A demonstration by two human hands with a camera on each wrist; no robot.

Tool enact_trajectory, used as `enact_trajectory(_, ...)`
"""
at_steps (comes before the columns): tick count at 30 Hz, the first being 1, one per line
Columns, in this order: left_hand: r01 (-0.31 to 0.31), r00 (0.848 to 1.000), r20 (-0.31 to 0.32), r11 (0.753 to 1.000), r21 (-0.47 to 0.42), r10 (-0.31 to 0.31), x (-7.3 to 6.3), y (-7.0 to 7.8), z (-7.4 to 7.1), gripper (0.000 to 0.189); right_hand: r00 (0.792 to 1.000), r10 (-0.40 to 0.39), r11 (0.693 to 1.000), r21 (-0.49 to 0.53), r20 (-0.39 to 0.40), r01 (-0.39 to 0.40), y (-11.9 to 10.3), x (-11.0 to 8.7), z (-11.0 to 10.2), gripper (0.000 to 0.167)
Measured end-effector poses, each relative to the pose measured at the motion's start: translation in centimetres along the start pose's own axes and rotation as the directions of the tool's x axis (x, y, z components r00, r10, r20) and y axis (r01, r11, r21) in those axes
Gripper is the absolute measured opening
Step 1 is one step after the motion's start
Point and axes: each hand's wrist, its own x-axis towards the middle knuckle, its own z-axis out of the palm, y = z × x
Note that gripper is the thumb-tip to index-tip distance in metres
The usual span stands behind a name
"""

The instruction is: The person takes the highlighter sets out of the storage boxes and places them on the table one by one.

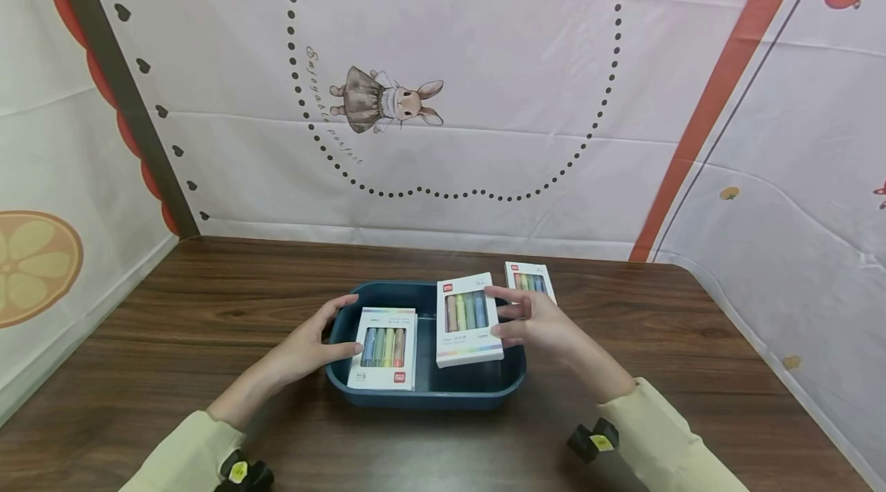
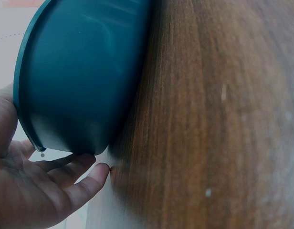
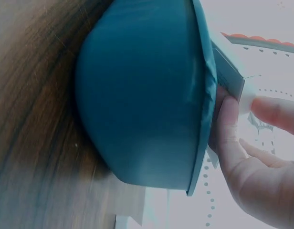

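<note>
A dark blue plastic bin [image 1: 443,400] stands on the table. In its left half lies a white box of crayons [image 1: 381,380], with coloured sticks behind a window. My left hand [image 1: 314,342] is spread at the bin's left end, thumb reaching over the rim to that box's edge. In the left wrist view its other fingers [image 2: 80,167] lie along the outside of the bin. My right hand [image 1: 533,323] pinches another white box of crayons [image 1: 471,354] by its right side, tilted over the bin's right half. In the right wrist view, the bin's wall partly hides this box.
A third crayon box [image 1: 543,269] lies on the table behind the bin's right end, partly hidden by my right hand. The brown wooden table [image 1: 208,292] ends at a printed white cloth [image 1: 484,92] at the back and sides. Black wrist cameras sit on both sleeves.
</note>
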Motion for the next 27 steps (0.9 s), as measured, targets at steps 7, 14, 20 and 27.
enact_trajectory(7,0.01,1.0,-0.001,1.0,0.003,-0.01,-0.1,0.1,0.0,0.077,1.0,-0.006,1.0,0.028,0.024,0.006,0.0,-0.4,-1.1,0.061)
enact_trajectory(14,0.004,1.0,-0.001,1.0,-0.005,-0.004,-0.1,0.0,0.0,0.077,1.0,-0.002,0.999,0.049,0.002,0.002,0.3,-1.0,-2.0,0.062)
enact_trajectory(20,0.009,1.0,-0.005,1.0,-0.002,-0.009,0.0,0.0,0.0,0.077,1.0,-0.002,0.998,0.063,0.003,0.002,0.5,-1.4,-2.9,0.066)
enact_trajectory(27,0.0,1.0,-0.001,1.0,-0.013,0.0,0.0,-0.1,0.0,0.076,1.0,0.004,0.998,0.069,-0.011,-0.003,0.7,-1.8,-3.7,0.068)
